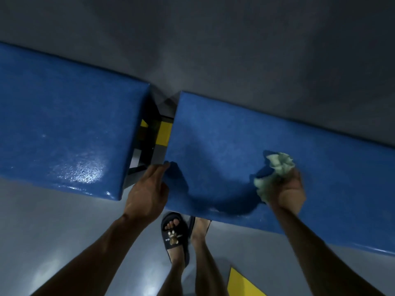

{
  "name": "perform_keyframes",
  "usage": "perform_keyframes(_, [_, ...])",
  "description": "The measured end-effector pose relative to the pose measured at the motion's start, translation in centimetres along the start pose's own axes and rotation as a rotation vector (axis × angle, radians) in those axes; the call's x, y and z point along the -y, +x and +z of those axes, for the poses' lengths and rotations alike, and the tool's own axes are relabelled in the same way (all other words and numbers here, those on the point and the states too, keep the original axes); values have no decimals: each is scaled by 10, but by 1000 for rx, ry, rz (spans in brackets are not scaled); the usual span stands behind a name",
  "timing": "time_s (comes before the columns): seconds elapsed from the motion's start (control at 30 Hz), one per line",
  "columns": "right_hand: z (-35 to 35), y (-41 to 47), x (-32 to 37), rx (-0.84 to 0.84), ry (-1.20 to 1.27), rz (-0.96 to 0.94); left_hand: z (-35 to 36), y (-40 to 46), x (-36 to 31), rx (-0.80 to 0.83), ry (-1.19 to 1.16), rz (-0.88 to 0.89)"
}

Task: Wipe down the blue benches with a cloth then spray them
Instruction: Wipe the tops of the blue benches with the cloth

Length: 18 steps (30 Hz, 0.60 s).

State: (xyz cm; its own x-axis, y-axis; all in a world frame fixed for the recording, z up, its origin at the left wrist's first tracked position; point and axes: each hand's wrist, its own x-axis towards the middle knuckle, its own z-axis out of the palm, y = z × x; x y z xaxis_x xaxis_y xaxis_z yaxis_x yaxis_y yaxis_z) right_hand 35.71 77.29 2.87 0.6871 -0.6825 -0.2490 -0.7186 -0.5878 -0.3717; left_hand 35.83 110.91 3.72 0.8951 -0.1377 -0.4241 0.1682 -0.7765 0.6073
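Both bare forearms reach forward. The left hand (147, 193) lies flat with straight fingers; the right hand (287, 192) is curled in a tight grip round a cloth (275, 171).

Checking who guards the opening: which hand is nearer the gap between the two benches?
Left. The left hand rests at the gap edge; the right hand, gripping the cloth, is farther right.

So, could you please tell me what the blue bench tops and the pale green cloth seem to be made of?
The blue bench tops look like padded vinyl or similar coated upholstery: a fine pebbled grain, rounded edges and a wet-looking sheen; the exact material is uncertain. The pale green crumpled cloth, gripped by the right hand, looks like soft matte fabric, though paper towel is possible.
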Motion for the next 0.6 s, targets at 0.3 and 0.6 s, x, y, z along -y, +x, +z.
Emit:
perform_keyframes(0.3, [91, -91, 144, 225, -87, -694, 0, 16, -1, -10, 12, -56])
perform_keyframes(0.6, [2, 68, 40, 0, -182, -423, 3, 30, -16, -55, -11, -100])
